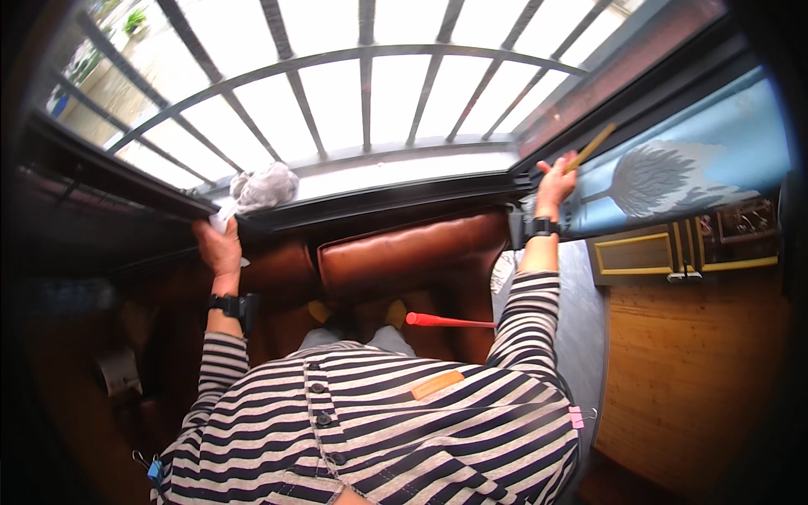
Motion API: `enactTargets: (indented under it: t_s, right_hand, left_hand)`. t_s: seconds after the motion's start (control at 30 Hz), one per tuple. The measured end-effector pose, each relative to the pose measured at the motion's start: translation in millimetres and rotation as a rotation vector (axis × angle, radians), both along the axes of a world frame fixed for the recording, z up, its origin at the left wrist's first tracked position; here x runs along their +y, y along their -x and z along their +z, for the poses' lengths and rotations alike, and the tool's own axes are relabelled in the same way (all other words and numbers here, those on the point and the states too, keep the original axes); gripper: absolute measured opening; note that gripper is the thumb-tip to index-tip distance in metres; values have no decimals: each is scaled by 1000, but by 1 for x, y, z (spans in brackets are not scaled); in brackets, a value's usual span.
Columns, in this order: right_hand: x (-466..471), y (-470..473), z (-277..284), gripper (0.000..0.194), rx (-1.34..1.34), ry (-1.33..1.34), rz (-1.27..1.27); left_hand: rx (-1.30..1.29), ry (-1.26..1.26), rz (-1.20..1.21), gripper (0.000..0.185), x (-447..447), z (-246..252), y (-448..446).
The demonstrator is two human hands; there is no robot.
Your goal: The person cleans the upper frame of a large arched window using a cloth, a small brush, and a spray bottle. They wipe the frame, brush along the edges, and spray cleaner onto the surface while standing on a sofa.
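My left hand (218, 247) is closed around the white handle (222, 218) of a duster, and the handle's lower tip shows below my fist. Its fluffy grey head (265, 187) rests at the left part of the window sill (404, 169). At the right side of the window, my right hand (557, 182) grips a thin yellowish stick (591, 148) that slants up and to the right. The stick's lower part is hidden by my fingers. Both hands are next to the dark window frame (391, 201).
Metal bars (366, 95) cross the bright window. A brown leather sofa (413, 249) stretches below the sill. A red handle (448, 320) sticks out near my right arm. To the right hang a blue cloth with a tree print (726, 136), and below it stands a wooden cabinet (634, 252).
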State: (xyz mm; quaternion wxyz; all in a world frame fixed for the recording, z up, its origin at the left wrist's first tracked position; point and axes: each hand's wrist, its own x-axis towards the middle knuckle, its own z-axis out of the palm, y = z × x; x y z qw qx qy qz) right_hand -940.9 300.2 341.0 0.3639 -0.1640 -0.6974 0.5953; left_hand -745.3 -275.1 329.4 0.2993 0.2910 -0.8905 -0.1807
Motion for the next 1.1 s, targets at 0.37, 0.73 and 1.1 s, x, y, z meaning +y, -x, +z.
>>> enactTargets:
  t_s: [0.37,0.73,1.1]
  right_hand:
    - [23,27,14,49,-18,100,135]
    - [26,26,32,46,-119,248,277]
    - [-3,8,33,39,-137,214,393]
  left_hand:
    - [71,-26,-3,59,1,-2,0]
    - [69,-14,-11,57,2,-1,1]
    - [14,-16,50,58,2,1,2]
